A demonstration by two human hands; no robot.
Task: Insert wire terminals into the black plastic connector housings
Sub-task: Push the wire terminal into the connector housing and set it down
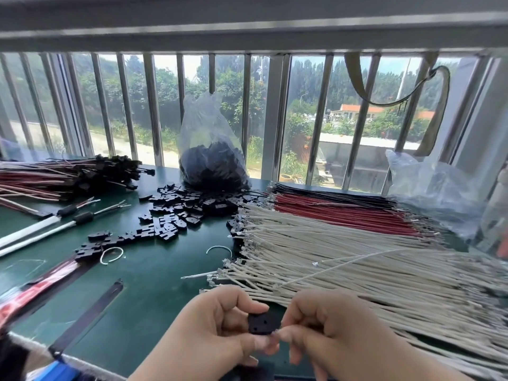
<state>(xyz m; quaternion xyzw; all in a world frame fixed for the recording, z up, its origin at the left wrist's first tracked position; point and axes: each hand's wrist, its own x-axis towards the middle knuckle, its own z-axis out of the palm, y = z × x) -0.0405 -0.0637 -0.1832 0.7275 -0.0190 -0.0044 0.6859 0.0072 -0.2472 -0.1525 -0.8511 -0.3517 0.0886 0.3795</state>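
Black flat three-holed housing [260,323] pinched by left hand [220,325]; right hand [324,328] pinches a wire terminal [275,331].

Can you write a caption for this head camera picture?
Left hand holds a black connector housing while right hand pinches something tiny beside it.

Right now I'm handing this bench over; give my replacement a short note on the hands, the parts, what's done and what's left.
Left hand pinches one black housing, holes facing up.
Right hand pinches something small at the housing's lower edge; too small to identify.
Loose housings lie mid-table, more in the clear bag.
White wires, red wires and black wires are fanned out at right.
Done: finished harnesses piled far left.
Left: fill the held housing, then work through the remaining piles.
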